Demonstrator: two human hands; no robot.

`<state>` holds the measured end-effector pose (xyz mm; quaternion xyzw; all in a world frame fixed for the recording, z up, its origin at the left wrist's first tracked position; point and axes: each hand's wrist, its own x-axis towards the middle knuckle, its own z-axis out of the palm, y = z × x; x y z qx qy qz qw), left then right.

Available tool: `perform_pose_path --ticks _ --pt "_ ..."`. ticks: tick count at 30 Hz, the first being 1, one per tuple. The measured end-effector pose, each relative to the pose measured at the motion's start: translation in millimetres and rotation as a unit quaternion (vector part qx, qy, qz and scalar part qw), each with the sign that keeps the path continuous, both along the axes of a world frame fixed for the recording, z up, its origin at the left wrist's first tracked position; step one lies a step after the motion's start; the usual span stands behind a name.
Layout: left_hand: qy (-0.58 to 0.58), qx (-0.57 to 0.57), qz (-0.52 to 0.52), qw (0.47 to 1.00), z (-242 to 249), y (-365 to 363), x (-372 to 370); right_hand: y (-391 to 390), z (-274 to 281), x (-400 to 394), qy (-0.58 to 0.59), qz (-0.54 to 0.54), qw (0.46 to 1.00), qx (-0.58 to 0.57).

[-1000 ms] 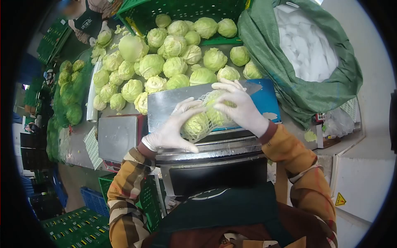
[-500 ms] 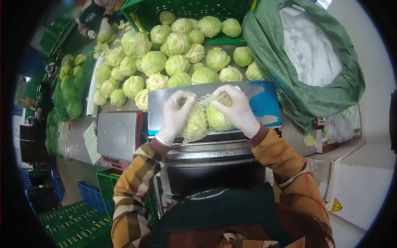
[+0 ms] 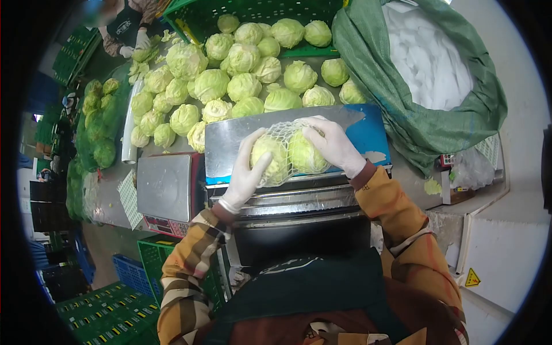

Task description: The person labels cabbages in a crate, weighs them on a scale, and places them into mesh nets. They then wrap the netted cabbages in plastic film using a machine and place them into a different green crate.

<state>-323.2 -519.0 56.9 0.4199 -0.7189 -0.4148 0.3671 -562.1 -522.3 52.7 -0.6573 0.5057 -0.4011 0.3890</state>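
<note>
Two pale green cabbages, the left cabbage [image 3: 270,160] and the right cabbage [image 3: 306,152], sit side by side inside a white mesh net [image 3: 284,133]. They rest at the near edge of a metal and blue work surface [image 3: 230,135]. My left hand [image 3: 244,172], in a white glove, is closed around the left cabbage's outer side, thumb on the near face. My right hand [image 3: 336,146], gloved as well, is closed on the right cabbage through the mesh. Its thumb lies on top; the other fingers are partly hidden behind.
Loose cabbages [image 3: 211,85] are heaped beyond the surface, before a green crate [image 3: 201,23]. A scale [image 3: 164,187] stands left, near a plastic film roll [image 3: 131,123]. A green sack [image 3: 368,63] of white net material is right. Another person [image 3: 123,26] handles a cabbage far left.
Both hands have gone from pinching the net's upper part to holding the cabbages' sides. My left hand has opened wider and moved down round the left cabbage. The mesh now lies stretched over both.
</note>
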Motion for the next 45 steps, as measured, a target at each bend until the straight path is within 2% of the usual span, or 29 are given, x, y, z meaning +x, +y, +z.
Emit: perform_pose_path --ticks 6,9,13,15,17,18,19,21,22,23,25,27,29,31,33,34,35,36,37,38,39,41,42,43,45 --pt "0.019 0.063 -0.054 0.996 -9 -12 -3 18 -2 -4 0.087 -0.020 0.996 -0.026" --pt "-0.025 0.035 -0.091 0.995 2 -15 3 14 -2 -10 0.062 0.016 0.998 -0.020" --pt "0.027 0.036 -0.074 0.996 5 -11 26 24 22 -28 0.078 0.044 0.996 -0.028" --pt "-0.028 0.029 -0.059 0.997 26 -5 49 30 33 -47 0.137 0.027 0.990 -0.022" --pt "-0.046 0.015 -0.039 0.998 31 10 76 46 35 -69 0.161 0.006 0.985 -0.066" --pt "-0.205 -0.066 -0.079 0.973 30 15 96 60 40 -79 0.224 0.007 0.972 -0.069" --pt "-0.357 -0.144 -0.114 0.916 29 22 113 74 44 -89 0.286 0.008 0.956 -0.071" --pt "-0.440 -0.266 -0.203 0.833 18 35 139 101 49 -106 0.426 0.125 0.890 -0.109" --pt "-0.462 -0.295 -0.245 0.800 12 39 148 113 34 -117 0.461 0.180 0.850 -0.179" --pt "-0.462 -0.292 -0.244 0.801 12 42 148 119 29 -122 0.460 0.183 0.850 -0.179" --pt "-0.489 -0.338 -0.293 0.749 13 40 145 128 21 -127 0.568 0.253 0.757 -0.203" --pt "-0.513 -0.353 -0.311 0.718 15 34 138 125 13 -123 0.575 0.252 0.753 -0.197" --pt "-0.506 -0.358 -0.336 0.709 14 27 133 119 12 -115 0.603 0.271 0.727 -0.185" --pt "-0.522 -0.357 -0.323 0.705 0 22 128 117 -5 -113 0.584 0.261 0.738 -0.216" --pt "-0.523 -0.357 -0.277 0.723 -8 27 117 114 -7 -108 0.532 0.231 0.781 -0.231" --pt "-0.522 -0.362 -0.272 0.723 -9 29 117 117 -11 -101 0.486 0.183 0.825 -0.225" --pt "-0.457 -0.340 -0.226 0.790 -11 34 119 124 -15 -96 0.488 0.183 0.823 -0.227" --pt "-0.386 -0.314 -0.177 0.849 -11 40 121 132 -20 -92 0.392 0.097 0.891 -0.210" --pt "-0.385 -0.316 -0.174 0.849 -12 50 124 140 -23 -90 0.287 0.010 0.939 -0.188" --pt "-0.342 -0.270 -0.123 0.891 -10 63 127 153 -12 -87 0.243 -0.041 0.964 -0.103" --pt "-0.296 -0.223 -0.072 0.926 -7 76 129 164 -9 -88 0.220 -0.057 0.968 -0.104" --pt "-0.233 -0.220 -0.056 0.946 4 103 129 191 7 -86 0.140 -0.106 0.983 0.047" --pt "-0.197 -0.211 -0.048 0.956 15 116 130 202 25 -85 0.128 -0.103 0.985 0.055" --pt "-0.212 -0.167 -0.034 0.962 44 133 126 214 47 -83 0.116 -0.100 0.986 0.065" --pt "-0.188 -0.165 0.012 0.968 77 157 130 236 104 -82 0.035 -0.144 0.977 0.153"
